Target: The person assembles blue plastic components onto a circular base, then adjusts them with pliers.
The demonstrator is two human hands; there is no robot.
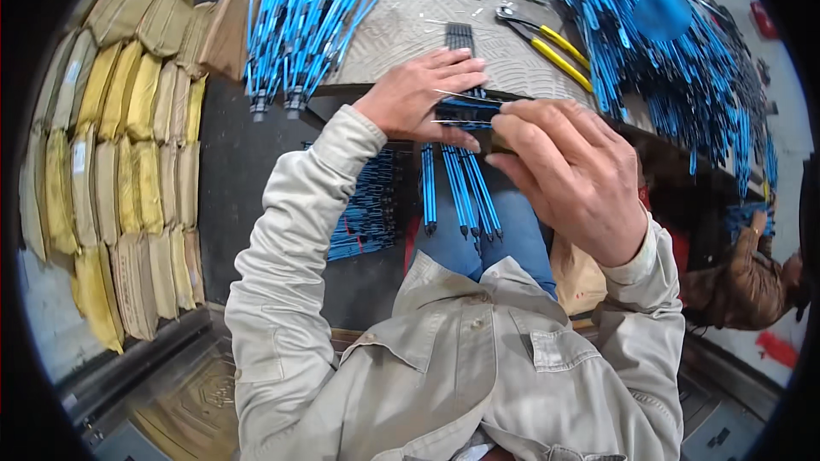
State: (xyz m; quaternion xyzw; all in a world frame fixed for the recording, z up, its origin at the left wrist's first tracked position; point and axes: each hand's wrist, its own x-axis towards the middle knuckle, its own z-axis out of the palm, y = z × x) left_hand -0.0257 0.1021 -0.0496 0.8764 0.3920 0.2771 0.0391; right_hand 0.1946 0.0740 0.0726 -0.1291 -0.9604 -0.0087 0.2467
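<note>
This is a workshop: slim blue-and-black rods lie massed toward both ends of the pale patterned worktop, with yellow-handled metal pliers by its near edge. Bulging yellow and tan sacks are stacked beyond its near left corner.

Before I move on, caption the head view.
Left hand across dark-tipped blue rods, right hand alongside, yellow-handled pliers nearby.
</note>
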